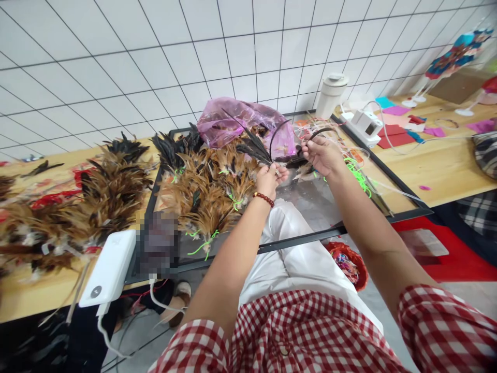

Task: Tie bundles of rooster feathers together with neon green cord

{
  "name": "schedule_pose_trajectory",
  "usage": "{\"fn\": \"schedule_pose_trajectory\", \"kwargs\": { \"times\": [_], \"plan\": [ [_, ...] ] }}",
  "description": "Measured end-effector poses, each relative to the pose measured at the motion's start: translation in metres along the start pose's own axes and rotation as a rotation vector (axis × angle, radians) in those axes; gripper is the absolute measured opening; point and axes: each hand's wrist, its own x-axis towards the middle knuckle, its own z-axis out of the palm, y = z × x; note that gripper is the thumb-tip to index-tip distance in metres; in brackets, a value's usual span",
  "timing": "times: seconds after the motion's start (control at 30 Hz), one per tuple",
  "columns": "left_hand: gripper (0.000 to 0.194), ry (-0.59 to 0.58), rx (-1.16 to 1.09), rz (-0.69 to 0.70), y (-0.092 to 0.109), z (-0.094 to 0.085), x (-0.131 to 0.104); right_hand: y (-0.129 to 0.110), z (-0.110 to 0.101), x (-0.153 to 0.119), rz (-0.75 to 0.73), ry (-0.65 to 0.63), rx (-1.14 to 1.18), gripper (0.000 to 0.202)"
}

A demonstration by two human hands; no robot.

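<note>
My left hand, with a red bead bracelet at the wrist, is closed on the quill ends of some black feathers that fan up and to the left. To its right, my right hand pinches a dark curved feather between thumb and fingers. Both hands are over a black-framed tray. Brown feather bundles tied with green string lie left of my left hand. Behind the hands sits a pink plastic bag with feathers inside.
More feather bundles cover the table at left, near a white power bank. A white bottle and a power strip stand behind right. Below the tray is a red basket. Another person's plaid sleeve shows at far right.
</note>
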Motion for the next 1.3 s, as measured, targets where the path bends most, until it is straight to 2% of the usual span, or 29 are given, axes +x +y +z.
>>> {"fn": "schedule_pose_trajectory", "kwargs": {
  "times": [0.1,0.23,0.37,0.53,0.57,0.63,0.7,0.77,0.83,0.93,1.07,1.2,1.3],
  "plan": [
    [0.023,0.02,-0.011,0.053,0.0,-0.002,0.005,-0.001,0.003,-0.003,0.051,-0.045,0.08,0.022],
    [0.024,0.03,0.004,0.109,-0.001,-0.006,0.01,0.0,0.005,-0.005,0.058,-0.101,0.073,0.027],
    [0.024,-0.022,-0.047,0.044,-0.001,-0.009,0.01,0.006,0.003,-0.005,0.033,-0.152,0.064,0.028],
    [0.025,-0.015,-0.091,0.019,0.001,-0.008,0.007,0.026,0.003,-0.004,0.067,-0.27,0.03,0.055],
    [0.025,-0.015,-0.086,0.021,0.001,-0.008,0.008,0.031,0.005,-0.004,0.088,-0.276,-0.001,0.055],
    [0.025,0.004,-0.063,0.053,0.001,-0.008,0.01,0.037,0.008,-0.003,0.086,-0.238,-0.056,0.043],
    [0.025,0.074,-0.021,0.128,0.0,-0.008,0.014,0.037,0.011,-0.002,0.031,-0.184,-0.069,0.031],
    [0.026,0.157,0.044,0.217,-0.001,-0.007,0.018,0.033,0.011,-0.003,-0.015,-0.173,-0.049,0.03],
    [0.026,0.176,0.127,0.266,-0.002,-0.007,0.019,0.025,0.01,-0.004,-0.02,-0.199,-0.043,0.031],
    [0.026,0.083,0.236,0.224,-0.003,-0.005,0.015,0.015,0.009,-0.008,-0.018,-0.206,-0.048,0.03],
    [0.024,0.0,0.315,0.145,-0.005,-0.004,0.007,0.007,0.012,-0.011,0.013,-0.14,-0.036,0.028],
    [0.019,-0.129,0.302,0.024,-0.004,-0.003,0.001,0.004,0.013,-0.01,0.076,-0.071,0.011,0.022],
    [0.02,-0.147,0.24,-0.019,-0.002,-0.003,-0.002,0.005,0.009,-0.009,0.065,-0.093,0.025,0.024]
  ]
}}
